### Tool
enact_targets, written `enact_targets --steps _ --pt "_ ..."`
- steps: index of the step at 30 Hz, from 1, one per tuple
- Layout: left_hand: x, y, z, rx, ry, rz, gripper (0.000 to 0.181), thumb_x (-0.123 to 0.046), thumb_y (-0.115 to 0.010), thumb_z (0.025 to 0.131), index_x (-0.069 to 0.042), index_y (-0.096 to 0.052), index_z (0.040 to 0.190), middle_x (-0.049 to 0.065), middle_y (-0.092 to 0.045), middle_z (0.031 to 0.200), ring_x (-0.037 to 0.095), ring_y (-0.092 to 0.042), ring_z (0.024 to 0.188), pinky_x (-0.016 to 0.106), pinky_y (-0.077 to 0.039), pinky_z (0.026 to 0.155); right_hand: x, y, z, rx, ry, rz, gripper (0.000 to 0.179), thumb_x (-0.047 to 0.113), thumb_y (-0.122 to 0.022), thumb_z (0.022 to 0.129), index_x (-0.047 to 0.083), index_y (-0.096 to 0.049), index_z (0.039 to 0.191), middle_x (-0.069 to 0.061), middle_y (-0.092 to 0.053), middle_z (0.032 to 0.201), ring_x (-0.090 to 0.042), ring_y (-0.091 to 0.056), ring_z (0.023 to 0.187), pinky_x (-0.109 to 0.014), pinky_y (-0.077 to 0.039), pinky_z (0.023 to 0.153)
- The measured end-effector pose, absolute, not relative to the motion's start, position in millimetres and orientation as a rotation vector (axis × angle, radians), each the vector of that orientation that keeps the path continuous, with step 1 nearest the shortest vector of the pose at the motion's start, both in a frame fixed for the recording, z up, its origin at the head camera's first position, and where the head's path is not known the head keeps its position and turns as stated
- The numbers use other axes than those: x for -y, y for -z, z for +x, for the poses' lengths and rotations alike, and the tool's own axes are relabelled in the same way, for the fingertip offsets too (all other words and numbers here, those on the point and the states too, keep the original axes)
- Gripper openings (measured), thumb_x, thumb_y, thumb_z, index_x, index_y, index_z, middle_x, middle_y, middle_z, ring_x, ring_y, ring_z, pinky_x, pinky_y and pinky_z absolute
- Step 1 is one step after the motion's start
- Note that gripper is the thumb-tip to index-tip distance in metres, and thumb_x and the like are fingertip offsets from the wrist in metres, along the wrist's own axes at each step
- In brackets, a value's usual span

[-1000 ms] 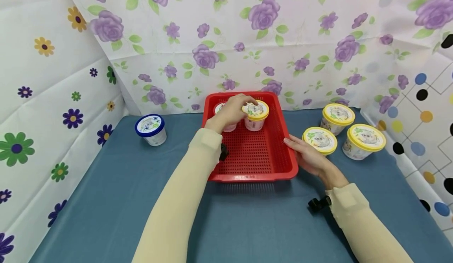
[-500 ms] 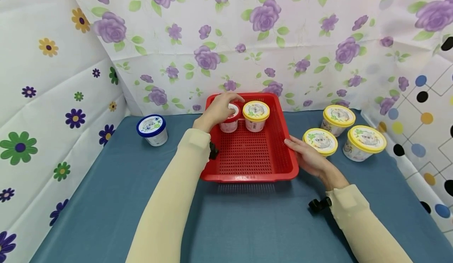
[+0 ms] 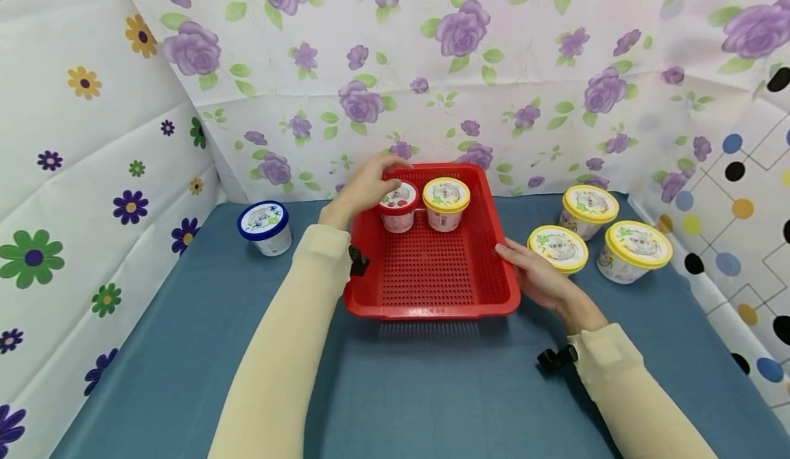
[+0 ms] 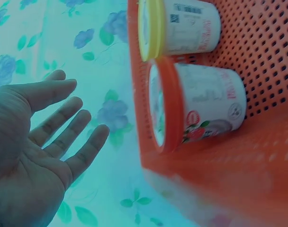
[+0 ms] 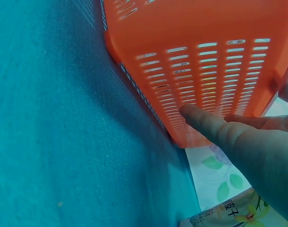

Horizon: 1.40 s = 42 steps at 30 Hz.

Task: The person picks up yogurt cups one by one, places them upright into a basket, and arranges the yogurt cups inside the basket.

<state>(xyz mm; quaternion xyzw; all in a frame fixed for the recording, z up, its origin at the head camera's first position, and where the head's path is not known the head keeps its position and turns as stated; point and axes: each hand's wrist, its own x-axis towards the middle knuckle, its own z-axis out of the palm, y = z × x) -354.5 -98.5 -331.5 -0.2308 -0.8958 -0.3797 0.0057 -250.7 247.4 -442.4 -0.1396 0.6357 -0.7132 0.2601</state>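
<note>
My left hand (image 3: 368,188) hovers by the basket's back left corner, fingers spread and holding nothing. In the left wrist view the left hand (image 4: 49,137) is apart from the red-lidded cup (image 4: 208,101). That cup (image 3: 398,217) stands upright in the red plastic basket (image 3: 432,310), beside a yellow-lidded cup (image 3: 446,215). My right hand (image 3: 546,277) grips the basket's right side. In the right wrist view its fingers (image 5: 215,125) lie against the slotted outer wall (image 5: 182,52), with the thumb up by the rim.
A blue-lidded cup (image 3: 265,229) stands on the blue cloth (image 3: 420,390) left of the basket. Right of it are three yellow-lidded cups, the nearest to my hand (image 3: 558,246) close beside its fingers. A flowered sheet (image 3: 395,68) hangs behind.
My left hand has moved left, from above the two cups to the basket's left side, uncovering the red-lidded cup. The right hand stays on the basket.
</note>
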Motion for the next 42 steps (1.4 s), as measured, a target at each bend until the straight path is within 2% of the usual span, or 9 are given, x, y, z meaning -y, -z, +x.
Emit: enact_targets --steps 11,20,32,37,42 --pt "128.9 320.4 -345.4 2.681 1.249 -0.728 0.034 -0.023 -0.055 0.11 -0.008 -0.065 0.139 0.015 -0.06 0.137 0.033 -0.055 0.13 0.051 -0.043 0.113 -247.1 443.2 -250.1 -1.727 1.938 -0.366 0.06 0.032 -0.039 0.114 0.008 -0.02 0.165 -0.03 -0.038 0.156 -0.025 -0.065 0.122 -0.039 -0.058 0.095" --pt "144.7 321.0 -342.5 2.676 1.193 -0.708 0.036 -0.026 -0.057 0.109 -0.009 -0.063 0.14 0.015 -0.057 0.143 0.035 -0.056 0.13 0.053 -0.046 0.109 -247.8 443.4 -249.9 -1.73 1.94 -0.34 0.059 0.033 -0.04 0.114 0.009 -0.021 0.165 -0.028 -0.041 0.154 -0.022 -0.066 0.117 -0.038 -0.059 0.094" --pt "162.4 327.7 -338.0 2.596 1.316 -0.679 0.037 -0.021 -0.063 0.106 -0.007 -0.062 0.141 0.014 -0.057 0.146 0.036 -0.052 0.133 0.054 -0.045 0.111 -248.7 444.2 -249.9 -1.733 1.943 -0.331 0.059 0.034 -0.041 0.114 0.01 -0.022 0.165 -0.028 -0.044 0.153 -0.021 -0.067 0.116 -0.038 -0.059 0.094" --pt "176.1 333.2 -333.1 2.586 1.34 -0.637 0.042 -0.022 -0.064 0.105 -0.008 -0.059 0.145 0.015 -0.055 0.148 0.037 -0.05 0.135 0.059 -0.039 0.114 -248.0 443.8 -249.1 -1.729 1.941 -0.347 0.06 0.033 -0.04 0.114 0.009 -0.021 0.165 -0.029 -0.04 0.155 -0.023 -0.066 0.118 -0.039 -0.058 0.095" --pt "193.9 335.9 -328.1 2.561 1.292 -0.549 0.046 -0.022 -0.069 0.103 -0.009 -0.059 0.146 0.014 -0.056 0.147 0.032 -0.049 0.136 0.061 -0.035 0.116 -247.6 442.8 -248.6 -1.734 1.939 -0.351 0.06 0.034 -0.041 0.114 0.009 -0.021 0.165 -0.03 -0.039 0.156 -0.024 -0.066 0.119 -0.04 -0.059 0.095"
